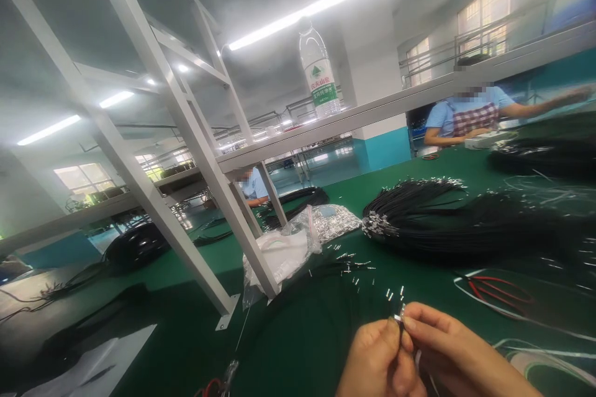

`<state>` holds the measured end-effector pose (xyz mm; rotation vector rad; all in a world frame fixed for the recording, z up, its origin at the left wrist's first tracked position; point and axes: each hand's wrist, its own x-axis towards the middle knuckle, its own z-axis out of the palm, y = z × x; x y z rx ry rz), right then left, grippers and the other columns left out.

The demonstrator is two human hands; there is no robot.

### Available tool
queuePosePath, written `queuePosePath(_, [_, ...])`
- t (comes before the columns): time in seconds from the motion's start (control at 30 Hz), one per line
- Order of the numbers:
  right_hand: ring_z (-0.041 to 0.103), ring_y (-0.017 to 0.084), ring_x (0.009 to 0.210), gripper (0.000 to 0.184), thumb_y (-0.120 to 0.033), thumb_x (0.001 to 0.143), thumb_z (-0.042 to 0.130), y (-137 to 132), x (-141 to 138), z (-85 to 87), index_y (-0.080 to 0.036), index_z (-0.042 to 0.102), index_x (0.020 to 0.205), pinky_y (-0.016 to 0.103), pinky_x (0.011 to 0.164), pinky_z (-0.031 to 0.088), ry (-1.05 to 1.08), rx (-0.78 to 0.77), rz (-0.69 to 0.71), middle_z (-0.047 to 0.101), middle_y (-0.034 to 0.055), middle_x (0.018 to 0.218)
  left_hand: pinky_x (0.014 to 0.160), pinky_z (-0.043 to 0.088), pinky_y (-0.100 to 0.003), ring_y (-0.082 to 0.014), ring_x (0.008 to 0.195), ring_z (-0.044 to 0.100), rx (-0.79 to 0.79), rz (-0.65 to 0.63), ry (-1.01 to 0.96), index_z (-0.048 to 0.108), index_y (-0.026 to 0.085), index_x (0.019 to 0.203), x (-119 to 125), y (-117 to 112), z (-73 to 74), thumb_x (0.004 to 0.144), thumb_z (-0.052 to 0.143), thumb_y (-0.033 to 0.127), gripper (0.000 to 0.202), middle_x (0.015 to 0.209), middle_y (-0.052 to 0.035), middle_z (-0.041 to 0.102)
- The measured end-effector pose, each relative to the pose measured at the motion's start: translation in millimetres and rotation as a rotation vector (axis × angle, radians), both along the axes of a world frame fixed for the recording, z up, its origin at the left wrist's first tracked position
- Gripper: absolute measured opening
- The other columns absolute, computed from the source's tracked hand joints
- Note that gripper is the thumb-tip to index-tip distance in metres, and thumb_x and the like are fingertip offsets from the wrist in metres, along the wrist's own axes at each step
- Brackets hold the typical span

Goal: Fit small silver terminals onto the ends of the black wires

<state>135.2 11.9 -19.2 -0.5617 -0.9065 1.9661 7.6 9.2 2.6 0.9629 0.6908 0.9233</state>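
Left hand [375, 353] and right hand [440, 333], closed in a tight pinch, hold a wire [401, 327] over the green tabletop [298, 335]; its long axis runs forward, metal tip [403, 309] at the far end. Beyond, a clear bag [318, 232] holds silver terminals [343, 223].

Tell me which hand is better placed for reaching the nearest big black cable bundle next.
Probably the right hand: the big bundle lies ahead of it, extending rightward. The left hand is farther; both look occupied.
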Motion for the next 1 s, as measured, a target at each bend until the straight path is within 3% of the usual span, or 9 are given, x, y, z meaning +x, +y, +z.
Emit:
queuePosePath(0.17, [0.062,0.015,0.051,0.025,-0.041,0.080,0.076,-0.1,0.7,-3.7,-0.020,0.064,0.073,0.025,0.059,0.045,0.046,-0.031,-0.016,0.063,-0.0019,0.057,0.033,0.022,-0.017,-0.0047,0.027,0.034,-0.010,-0.034,-0.019,0.049,0.018,0.063,0.0,1.7,-3.5,0.060,0.073,0.071,0.058,0.028,0.0107,0.033])
queuePosePath(0.27, [0.057,0.014,0.050,0.033,-0.048,0.075,0.078,2.4,0.3,-4.4,-0.019,0.063,0.068,0.024,0.055,0.043,-0.011,-0.046,-0.070,0.059,-0.0017,0.057,0.030,0.019,-0.017,-0.0045,0.027,0.036,-0.014,0.031,0.038,0.050,0.018,0.067,-1.0,3.7,-9.0,0.057,0.072,0.075,0.062,0.032,0.0094,0.039])
queuePosePath(0.43, [0.040,0.008,0.050,0.045,-0.054,0.055,0.088,10.0,8.6,-2.8,-0.019,0.071,0.076,0.019,0.049,0.038,-0.190,-0.118,-0.372,0.049,-0.0048,0.060,0.033,0.020,-0.017,-0.0012,0.027,0.032,0.115,0.176,0.100,0.046,0.018,0.077,-3.8,4.2,-13.2,0.068,0.070,0.069,0.056,0.045,0.0082,0.052])
queuePosePath(0.5, [0.033,0.007,0.049,0.046,-0.055,0.054,0.089,11.5,11.1,-3.8,-0.019,0.072,0.077,0.016,0.045,0.034,-0.198,-0.108,-0.406,0.045,-0.0058,0.059,0.035,0.023,-0.017,-0.0012,0.030,0.033,0.163,0.216,0.162,0.045,0.018,0.077,-3.5,2.6,-12.3,0.074,0.068,0.064,0.051,0.048,0.0075,0.053])
queuePosePath(0.67, [0.052,0.011,0.054,0.036,-0.049,0.063,0.086,6.5,8.2,-3.4,-0.022,0.071,0.081,0.019,0.049,0.042,-0.138,-0.094,-0.344,0.061,-0.0014,0.069,0.037,0.026,-0.017,-0.0030,0.035,0.037,0.184,0.298,0.336,0.046,0.018,0.078,0.1,-1.0,-12.1,0.079,0.067,0.053,0.040,0.052,0.0063,0.052])
queuePosePath(0.8, [0.055,0.014,0.049,0.035,-0.050,0.064,0.085,-0.4,3.2,6.4,-0.022,0.069,0.078,0.022,0.045,0.041,-0.109,-0.079,-0.295,0.062,-0.0005,0.065,0.037,0.029,-0.019,-0.0063,0.036,0.040,0.222,0.301,0.427,0.049,0.018,0.087,3.2,-2.5,-18.9,0.083,0.060,0.046,0.031,0.054,0.0047,0.053])
queuePosePath(0.9, [0.057,0.014,0.054,0.036,-0.052,0.062,0.085,-3.6,4.0,13.1,-0.021,0.070,0.073,0.021,0.049,0.044,-0.202,-0.024,-0.351,0.064,0.0001,0.066,0.047,0.038,-0.023,-0.0126,0.048,0.053,0.414,0.401,0.610,0.058,0.018,0.099,6.4,-5.9,-26.0,0.088,0.052,0.036,0.022,0.061,-0.0002,0.060])
queuePosePath(1.0, [0.061,0.018,0.061,0.036,-0.056,0.062,0.082,-3.6,12.5,9.3,-0.023,0.071,0.070,0.023,0.055,0.050,-0.355,0.112,-0.463,0.068,0.0019,0.070,0.057,0.039,-0.028,-0.0166,0.058,0.060,0.638,0.507,0.761,0.066,0.020,0.089,8.1,-10.6,-29.7,0.092,0.042,0.029,0.026,0.067,-0.0048,0.066])
